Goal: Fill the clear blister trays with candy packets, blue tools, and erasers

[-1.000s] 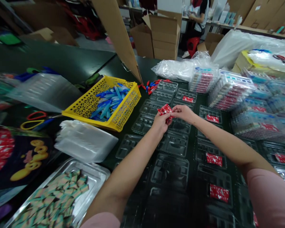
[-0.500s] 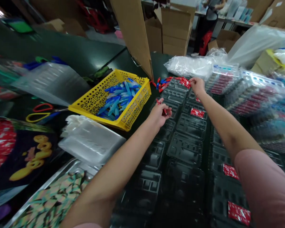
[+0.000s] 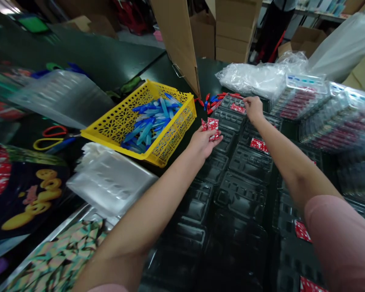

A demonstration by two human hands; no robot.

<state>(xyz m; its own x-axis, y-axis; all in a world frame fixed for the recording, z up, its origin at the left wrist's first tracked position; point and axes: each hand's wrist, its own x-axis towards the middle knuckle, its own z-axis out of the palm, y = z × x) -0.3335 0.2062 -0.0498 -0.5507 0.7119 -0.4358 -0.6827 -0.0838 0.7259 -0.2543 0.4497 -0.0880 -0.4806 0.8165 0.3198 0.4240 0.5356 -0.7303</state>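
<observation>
My left hand (image 3: pixel 203 144) is closed around several small red-and-white packets (image 3: pixel 213 126), held above the black-looking clear plastic trays. My right hand (image 3: pixel 253 109) reaches to the far end of the rows, its fingers pinched together at the right edge of the farthest tray (image 3: pixel 228 101). In that tray lies a red packet (image 3: pixel 237 108), just beside the fingertips; whether they grip anything is hidden. Another red packet (image 3: pixel 258 144) rests in a tray of the middle row, and one more packet (image 3: pixel 302 230) lies in the right row.
Left of the trays stands a yellow basket (image 3: pixel 167 148) of blue pen-like pieces. Clear bags (image 3: pixel 112 178), scissors (image 3: pixel 53 140) and a metal tray (image 3: pixel 57 231) of patterned pieces lie nearer. Red and blue pieces (image 3: pixel 214 101) sit at the back; filled packs (image 3: pixel 304 95) are stacked right.
The red packet that was at my right fingertips now lies in the farthest tray. My left hand has turned, bringing its packets into fuller view. The camera view has shifted slightly.
</observation>
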